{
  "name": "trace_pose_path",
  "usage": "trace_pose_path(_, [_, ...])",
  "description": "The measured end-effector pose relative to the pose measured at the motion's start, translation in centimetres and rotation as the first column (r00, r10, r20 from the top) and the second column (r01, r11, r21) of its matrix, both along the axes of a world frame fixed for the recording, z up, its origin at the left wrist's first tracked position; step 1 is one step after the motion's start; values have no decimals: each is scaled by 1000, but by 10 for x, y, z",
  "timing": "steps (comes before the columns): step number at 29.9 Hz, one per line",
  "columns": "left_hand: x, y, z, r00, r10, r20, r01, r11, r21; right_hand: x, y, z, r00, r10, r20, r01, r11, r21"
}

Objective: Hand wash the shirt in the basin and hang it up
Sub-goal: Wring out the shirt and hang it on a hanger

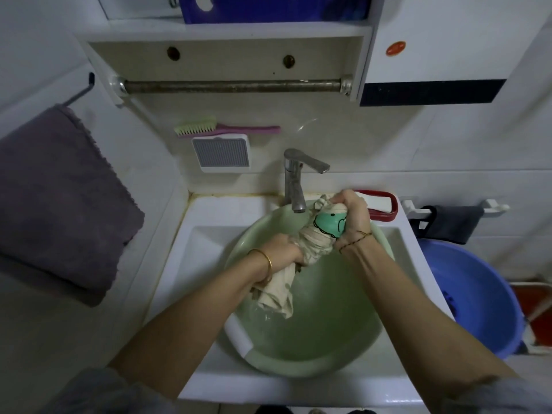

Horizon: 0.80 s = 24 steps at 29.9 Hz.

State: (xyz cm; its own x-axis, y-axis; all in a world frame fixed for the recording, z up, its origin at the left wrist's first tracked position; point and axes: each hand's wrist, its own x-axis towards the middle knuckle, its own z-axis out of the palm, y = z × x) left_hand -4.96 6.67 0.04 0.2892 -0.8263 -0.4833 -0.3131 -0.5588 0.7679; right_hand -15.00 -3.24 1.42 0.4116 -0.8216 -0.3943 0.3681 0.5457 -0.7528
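Both fists are clenched round the twisted shirt (316, 239): the left hand (282, 253) grips its lower end and the right hand (352, 215) its upper end, near the tap (294, 180) and above the green basin (298, 370). Wringing well probably means turning the fists opposite ways and keeping the roll over the basin so drips land inside. The shirt carries a green cartoon print. The red sticker (395, 48) on the cabinet is too small to read.

Wet cloth shirt (316, 234); seemingly plastic basin (328, 354).
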Motion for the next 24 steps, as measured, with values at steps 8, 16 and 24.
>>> trace_pose_path(8, [11, 3, 6, 952, -47, -303, 32, 998, -53, -4, 1, 2, 987, 10, 159, -24, 996, 90])
trace_pose_path(16, [17, 6, 12, 789, 27, -614, -214, 949, -233, -9, -6, -1, 982, 80, 170, -106, 983, 152])
trace_pose_path(24, [1, -6, 1, 324, 233, -917, -544, 839, 21, 8, 15, 12, 969, -179, -168, 53, 821, -569])
